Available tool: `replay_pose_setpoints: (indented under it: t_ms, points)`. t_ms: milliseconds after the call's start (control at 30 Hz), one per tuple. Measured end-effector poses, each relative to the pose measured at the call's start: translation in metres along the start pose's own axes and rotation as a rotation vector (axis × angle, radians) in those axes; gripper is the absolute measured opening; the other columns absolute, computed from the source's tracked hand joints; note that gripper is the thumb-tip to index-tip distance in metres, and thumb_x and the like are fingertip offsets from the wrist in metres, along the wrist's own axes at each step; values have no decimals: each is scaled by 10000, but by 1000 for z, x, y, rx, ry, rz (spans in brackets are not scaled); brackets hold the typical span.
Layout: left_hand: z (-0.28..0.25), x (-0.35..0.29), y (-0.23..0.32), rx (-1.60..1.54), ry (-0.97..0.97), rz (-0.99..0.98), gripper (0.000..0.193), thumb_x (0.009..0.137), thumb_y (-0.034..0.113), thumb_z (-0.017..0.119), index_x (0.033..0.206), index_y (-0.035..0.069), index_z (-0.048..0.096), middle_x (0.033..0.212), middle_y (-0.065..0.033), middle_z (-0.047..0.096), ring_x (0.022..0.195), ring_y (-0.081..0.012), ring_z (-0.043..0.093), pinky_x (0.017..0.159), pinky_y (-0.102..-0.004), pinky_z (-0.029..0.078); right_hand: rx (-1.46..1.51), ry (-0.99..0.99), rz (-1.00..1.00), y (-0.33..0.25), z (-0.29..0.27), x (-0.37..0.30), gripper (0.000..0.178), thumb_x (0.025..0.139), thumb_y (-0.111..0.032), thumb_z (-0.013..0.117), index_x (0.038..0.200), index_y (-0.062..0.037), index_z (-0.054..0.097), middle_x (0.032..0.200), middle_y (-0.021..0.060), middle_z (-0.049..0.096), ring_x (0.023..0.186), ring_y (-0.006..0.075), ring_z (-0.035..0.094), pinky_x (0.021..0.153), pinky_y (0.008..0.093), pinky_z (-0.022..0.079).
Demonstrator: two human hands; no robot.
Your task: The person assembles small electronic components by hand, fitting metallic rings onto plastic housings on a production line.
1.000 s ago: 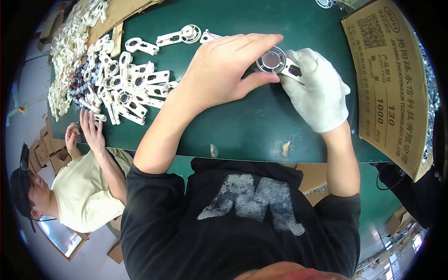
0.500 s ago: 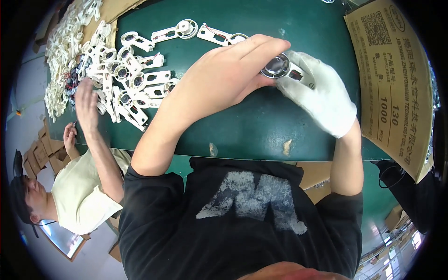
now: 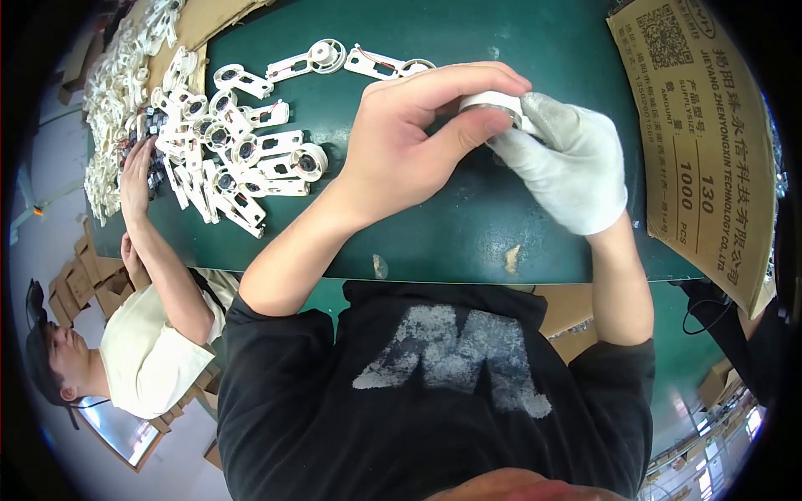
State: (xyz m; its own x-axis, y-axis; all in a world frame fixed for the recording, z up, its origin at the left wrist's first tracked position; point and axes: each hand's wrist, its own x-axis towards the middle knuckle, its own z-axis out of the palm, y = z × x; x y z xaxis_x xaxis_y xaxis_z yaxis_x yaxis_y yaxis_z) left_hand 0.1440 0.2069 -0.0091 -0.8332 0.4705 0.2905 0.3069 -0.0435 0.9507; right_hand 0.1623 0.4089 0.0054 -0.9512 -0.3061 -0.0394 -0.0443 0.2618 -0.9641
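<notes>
A white plastic part with a round ring head (image 3: 494, 101) is held between both my hands above the green table, its ring seen nearly edge-on. My bare left hand (image 3: 413, 146) pinches the ring, the thumb along its near side and the fingers over the far side. In a white glove, my right hand (image 3: 576, 163) closes round the other end and hides most of it. Just beyond my left hand lie two similar parts, one with a ring head (image 3: 326, 55) and one with a red wire along its handle (image 3: 373, 63).
Many like parts (image 3: 219, 136) are heaped at the left, with a larger white pile (image 3: 109, 108) past them on cardboard. A co-worker's hand (image 3: 136, 179) reaches into dark small pieces there. A cardboard box (image 3: 693, 159) stands at the right. Scraps (image 3: 512, 259) lie near the table's front edge.
The held part has turned from showing its open ring face to nearly edge-on, and my left thumb has come over the ring. The co-worker's hand has moved slightly left, to the dark pieces.
</notes>
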Motion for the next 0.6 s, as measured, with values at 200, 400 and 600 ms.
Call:
replay_pose_setpoints:
  t_ms: [200, 400, 600]
  points:
    - [-20, 23, 13, 269, -77, 39, 229, 999, 102, 676, 1202, 4, 719, 1239, -93, 659, 1059, -156, 641, 881, -265, 523, -273, 175, -145, 0, 7, 7, 292, 930, -300, 758, 1142, -100, 743, 917, 110, 760, 795, 285, 735, 729, 336, 570]
    - [-94, 106, 4, 303, 147, -422, 296, 1031, 296, 624, 1179, 57, 719, 994, 11, 707, 911, -64, 623, 776, -255, 513, -190, 502, -114, 6, -8, 17, 511, 941, -273, 720, 1327, 37, 593, 1125, 181, 711, 992, 263, 720, 893, 375, 582]
    - [-189, 175, -51, -439, 512, -241, 584, 973, 13, 544, 1523, 6, 347, 1549, -200, 361, 1386, -402, 436, 1144, -449, 431, -253, 329, -98, 8, -5, 14, 407, 963, -200, 673, 1308, 7, 614, 1084, 154, 713, 955, 244, 721, 875, 346, 586]
